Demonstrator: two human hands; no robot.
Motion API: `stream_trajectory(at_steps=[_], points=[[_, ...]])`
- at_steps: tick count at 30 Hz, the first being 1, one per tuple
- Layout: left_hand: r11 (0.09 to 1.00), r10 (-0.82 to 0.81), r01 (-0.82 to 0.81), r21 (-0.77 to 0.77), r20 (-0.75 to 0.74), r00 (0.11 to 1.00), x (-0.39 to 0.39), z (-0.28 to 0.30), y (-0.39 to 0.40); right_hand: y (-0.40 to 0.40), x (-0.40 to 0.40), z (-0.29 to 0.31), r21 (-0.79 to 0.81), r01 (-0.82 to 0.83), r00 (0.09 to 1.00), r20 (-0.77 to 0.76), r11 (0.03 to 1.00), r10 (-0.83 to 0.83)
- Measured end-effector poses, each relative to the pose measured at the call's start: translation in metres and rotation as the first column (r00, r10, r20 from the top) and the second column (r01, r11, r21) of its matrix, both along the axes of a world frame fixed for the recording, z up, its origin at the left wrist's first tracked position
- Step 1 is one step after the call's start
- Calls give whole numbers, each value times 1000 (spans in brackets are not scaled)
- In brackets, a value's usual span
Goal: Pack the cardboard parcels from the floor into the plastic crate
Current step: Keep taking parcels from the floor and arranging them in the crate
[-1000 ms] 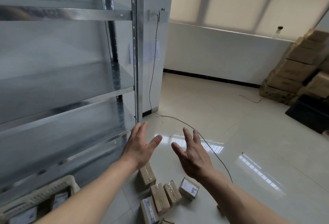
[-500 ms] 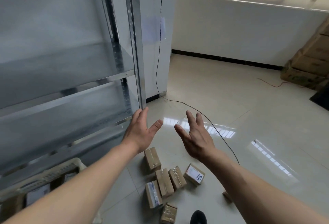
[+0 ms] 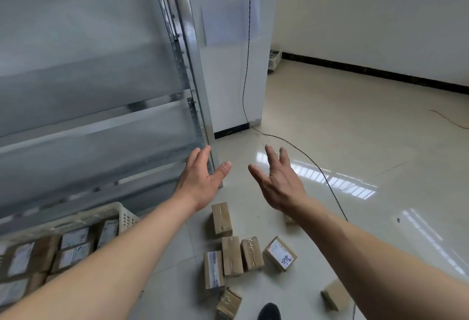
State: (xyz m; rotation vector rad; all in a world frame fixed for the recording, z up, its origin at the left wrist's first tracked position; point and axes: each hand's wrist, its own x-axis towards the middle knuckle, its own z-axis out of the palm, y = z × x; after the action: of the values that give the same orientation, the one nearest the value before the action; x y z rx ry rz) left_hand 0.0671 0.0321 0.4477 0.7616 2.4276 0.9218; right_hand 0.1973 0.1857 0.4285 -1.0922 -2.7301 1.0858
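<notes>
Left hand [image 3: 200,182] and right hand [image 3: 279,182] up, fingers spread, holding nothing. Cardboard parcels [image 3: 232,256] lie on floor [image 3: 330,142] below (some taped). Plastic crate [image 3: 121,215] at left, parcels inside.

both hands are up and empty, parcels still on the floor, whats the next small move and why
Probably lower the right hand onto the labelled parcel below it and grip it. Both it and the left hand hover open, holding nothing, while several parcels lie loose on the floor and the plastic crate at left is already partly filled.
</notes>
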Motion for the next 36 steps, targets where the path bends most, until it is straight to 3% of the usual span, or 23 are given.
stream_trajectory(at_steps=[9, 21, 29, 36], points=[[999, 49, -49, -21, 15, 999, -16, -16, 23, 26, -25, -19, -17, -69, 997, 16, 997, 69], [998, -20, 28, -54, 140, 990, -91, -75, 34, 22, -90, -79, -63, 56, 995, 88, 996, -51], [987, -87, 118, -112, 247, 965, -137, -155, 42, 21, -119, -176, -132, 158, 983, 118, 979, -143], [956, -82, 156, -250, 281, 956, -157, -286, 53, 32, -123, -299, -184, 124, 976, 201, 975, -86]])
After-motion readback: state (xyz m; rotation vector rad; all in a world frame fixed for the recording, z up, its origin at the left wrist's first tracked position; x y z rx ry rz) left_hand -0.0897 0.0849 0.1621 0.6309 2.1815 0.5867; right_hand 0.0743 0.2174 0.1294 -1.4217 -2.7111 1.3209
